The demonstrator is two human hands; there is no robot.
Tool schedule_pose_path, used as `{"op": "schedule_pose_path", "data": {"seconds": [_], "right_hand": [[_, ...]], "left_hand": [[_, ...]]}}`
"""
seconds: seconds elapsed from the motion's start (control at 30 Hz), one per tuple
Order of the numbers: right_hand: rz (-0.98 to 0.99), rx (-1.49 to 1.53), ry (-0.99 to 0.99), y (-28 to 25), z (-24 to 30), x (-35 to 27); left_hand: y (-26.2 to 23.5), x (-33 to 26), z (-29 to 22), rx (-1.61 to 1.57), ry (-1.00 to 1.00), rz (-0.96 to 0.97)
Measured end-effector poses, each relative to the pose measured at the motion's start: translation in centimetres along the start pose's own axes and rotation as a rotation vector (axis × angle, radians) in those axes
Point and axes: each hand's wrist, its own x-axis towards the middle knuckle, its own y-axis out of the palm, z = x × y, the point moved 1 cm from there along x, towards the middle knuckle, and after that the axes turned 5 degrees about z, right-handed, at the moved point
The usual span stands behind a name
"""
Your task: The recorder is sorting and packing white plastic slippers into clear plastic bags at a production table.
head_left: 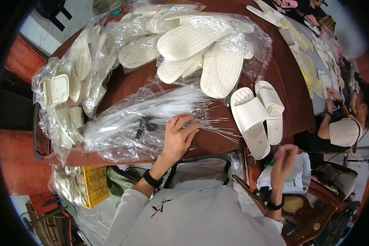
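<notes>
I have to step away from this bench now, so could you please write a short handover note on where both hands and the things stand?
Left hand: open, fingers spread on the bundle of thin clear plastic strands that lies in its bag on the brown table.
Right hand: raised off the table edge, fingers loosely curled; whether it pinches a strand is too fine to tell.
Pair of white slippers: loose beside the strands, soles down.
Bagged white slippers: heaped behind and to the left.
Done: one pair out of its bag. Left: the heaps still bagged.
</notes>
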Motion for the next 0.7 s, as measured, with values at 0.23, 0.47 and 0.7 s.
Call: {"op": "schedule_pose_path", "data": {"seconds": [0.23, 0.47, 0.7], "right_hand": [[-0.276, 0.485, 0.001, -3.0, 1.7, -1.1], [-0.618, 0.771, -0.029, -6.6, 3.1, -1.3], [-0.425, 0.686, -0.06, -6.9, 4.9, -2.3]], "left_hand": [[0.1, -0.1, 0.3, -0.003, 0.007, -0.018], [0.2, -0.2, 0.4, 0.007, 0.015, -0.027], [-0.8, 0.1, -1.1, 0.023, 0.029, -0.003]]}}
